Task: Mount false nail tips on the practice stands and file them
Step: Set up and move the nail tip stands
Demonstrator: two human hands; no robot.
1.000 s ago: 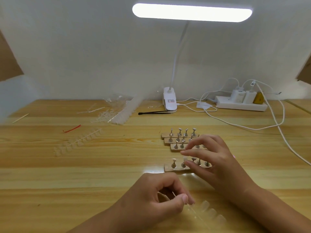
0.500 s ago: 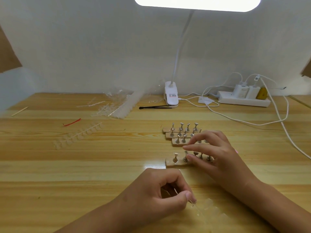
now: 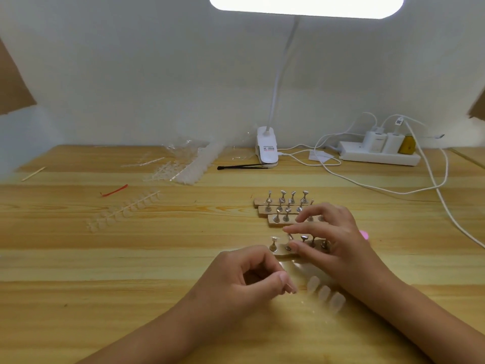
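The nearest wooden practice stand (image 3: 278,253) carries a row of metal pegs. My right hand (image 3: 333,240) reaches over it, and its index finger and thumb pinch a small clear nail tip at the second peg; the tip is barely visible. Just in front of the stand, my left hand (image 3: 249,279) pinches the stem of a clear strip of nail tips (image 3: 325,294), which trails to the right under my right wrist. Three more stands (image 3: 284,206) lie side by side behind, partly covered by my right fingers.
Another nail-tip strip (image 3: 123,211) lies at the left, with a pile of clear strips and a bag (image 3: 189,166) behind it. There are also a red tie (image 3: 114,191), a wooden stick (image 3: 34,173), black tweezers (image 3: 241,166), a lamp clip (image 3: 267,149), a power strip (image 3: 378,156) and cables (image 3: 433,185).
My left hand has moved with the strip toward the nearest stand. My right hand stays at the same pegs, with its thumb now closer to the index finger.
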